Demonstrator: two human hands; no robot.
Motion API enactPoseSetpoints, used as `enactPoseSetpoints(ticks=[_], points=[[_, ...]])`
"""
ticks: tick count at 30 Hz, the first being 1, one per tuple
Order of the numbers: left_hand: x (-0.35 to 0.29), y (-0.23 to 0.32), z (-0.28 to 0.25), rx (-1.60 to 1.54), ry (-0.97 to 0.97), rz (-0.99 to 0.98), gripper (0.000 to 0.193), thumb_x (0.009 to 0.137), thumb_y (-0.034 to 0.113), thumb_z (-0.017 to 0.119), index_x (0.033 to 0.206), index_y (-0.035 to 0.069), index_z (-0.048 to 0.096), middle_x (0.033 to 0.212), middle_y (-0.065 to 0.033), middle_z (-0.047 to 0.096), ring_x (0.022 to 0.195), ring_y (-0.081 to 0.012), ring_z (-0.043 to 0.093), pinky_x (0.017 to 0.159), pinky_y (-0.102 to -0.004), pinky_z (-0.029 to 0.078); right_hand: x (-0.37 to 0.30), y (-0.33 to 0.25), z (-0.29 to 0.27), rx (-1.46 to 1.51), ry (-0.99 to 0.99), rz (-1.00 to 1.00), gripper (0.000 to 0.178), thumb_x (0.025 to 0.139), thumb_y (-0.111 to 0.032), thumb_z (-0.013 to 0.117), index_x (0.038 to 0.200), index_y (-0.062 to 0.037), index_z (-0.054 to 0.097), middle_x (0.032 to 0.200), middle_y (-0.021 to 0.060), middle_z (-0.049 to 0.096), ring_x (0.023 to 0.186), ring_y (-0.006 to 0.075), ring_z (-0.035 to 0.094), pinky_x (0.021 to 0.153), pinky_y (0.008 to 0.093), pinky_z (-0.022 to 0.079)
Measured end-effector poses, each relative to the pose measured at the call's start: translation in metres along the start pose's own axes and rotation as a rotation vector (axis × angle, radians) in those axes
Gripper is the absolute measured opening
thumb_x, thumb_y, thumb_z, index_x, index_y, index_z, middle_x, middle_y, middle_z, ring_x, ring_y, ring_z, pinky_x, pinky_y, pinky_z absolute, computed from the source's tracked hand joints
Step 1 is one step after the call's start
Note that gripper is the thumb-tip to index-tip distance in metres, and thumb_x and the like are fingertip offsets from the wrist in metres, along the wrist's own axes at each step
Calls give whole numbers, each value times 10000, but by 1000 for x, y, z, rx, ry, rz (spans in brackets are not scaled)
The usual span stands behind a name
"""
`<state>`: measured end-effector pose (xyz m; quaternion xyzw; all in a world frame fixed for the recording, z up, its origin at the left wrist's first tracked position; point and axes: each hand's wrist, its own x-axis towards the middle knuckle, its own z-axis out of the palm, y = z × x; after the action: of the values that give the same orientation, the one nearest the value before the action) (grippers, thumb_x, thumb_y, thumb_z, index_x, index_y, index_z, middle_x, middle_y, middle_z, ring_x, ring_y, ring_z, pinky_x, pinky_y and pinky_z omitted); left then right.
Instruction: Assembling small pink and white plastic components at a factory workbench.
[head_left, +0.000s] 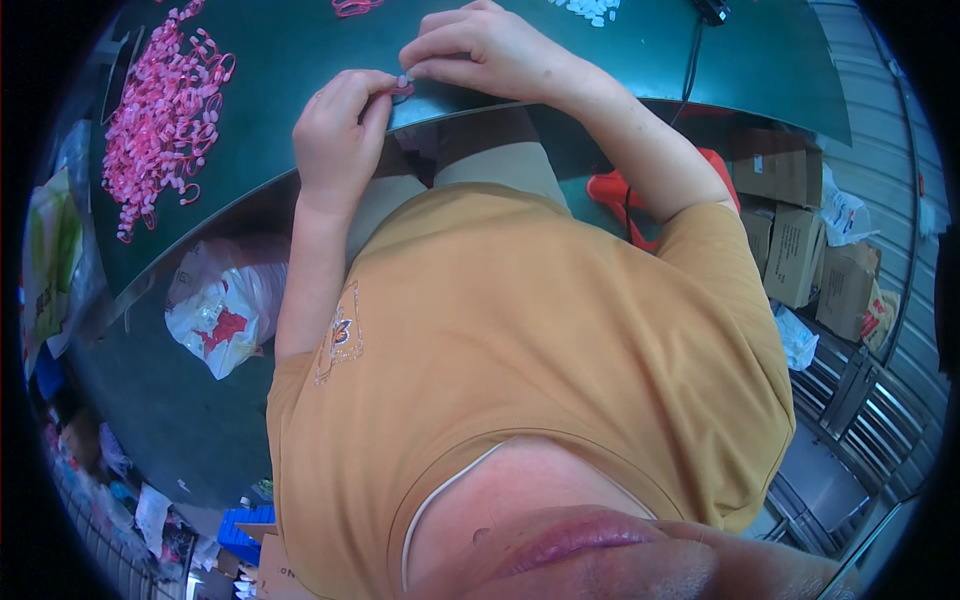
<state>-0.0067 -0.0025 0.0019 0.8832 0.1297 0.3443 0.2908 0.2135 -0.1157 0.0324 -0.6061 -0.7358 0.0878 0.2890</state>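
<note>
Mustard cloth of the wearer's T-shirt [560,340] fills the middle of the view, close to the camera. Beyond it, the left hand [345,128] and right hand [482,50] meet near the close edge of a green tabletop [290,45]. Fingers of both hands are closed, thumb to forefinger, pinching one small pink-and-pale piece [403,92] between them; its exact shape is too small to tell. Well to the left, a large heap of pink loops [165,125] covers part of the tabletop. Farther off lie a few pink strands [355,6] and, to their right, some white bits [592,10]; a black cable [691,60] runs beyond those. Below the tabletop, a plastic bag [190,320] sits at left, and cardboard boxes [795,255] are stacked at right.
</note>
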Motion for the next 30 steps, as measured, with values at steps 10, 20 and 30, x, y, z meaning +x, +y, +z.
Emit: enactPoseSetpoints(ticks=[10, 20, 30], points=[[-3, -2, 1, 41, 25, 17, 151, 920, -10, 785, 1035, 82, 749, 1038, -80, 809, 965, -277, 786, 864, -372, 610, -1, 1, 11, 53, -44, 14, 201, 1028, -300, 743, 1119, -151, 842, 1017, 21, 767, 908, 265, 747, 889, 415, 575], [-5, -6, 3, 7, 39, 28, 162, 898, -17, 793, 1021, 77, 745, 1043, -86, 813, 977, -277, 792, 875, -373, 617, -3, -18, 3, -262, -109, -89, 181, 1043, -316, 725, 1156, -210, 818, 1006, -22, 737, 975, 201, 720, 1036, 439, 473], [-2, -7, 5, -42, 78, -3, 130, 878, 17, 789, 975, 88, 740, 982, -58, 798, 921, -280, 769, 820, -386, 605, -5, -17, 16, -180, -48, -52, 182, 1026, -287, 736, 1168, -206, 817, 997, -13, 740, 954, 215, 727, 1005, 446, 496]])
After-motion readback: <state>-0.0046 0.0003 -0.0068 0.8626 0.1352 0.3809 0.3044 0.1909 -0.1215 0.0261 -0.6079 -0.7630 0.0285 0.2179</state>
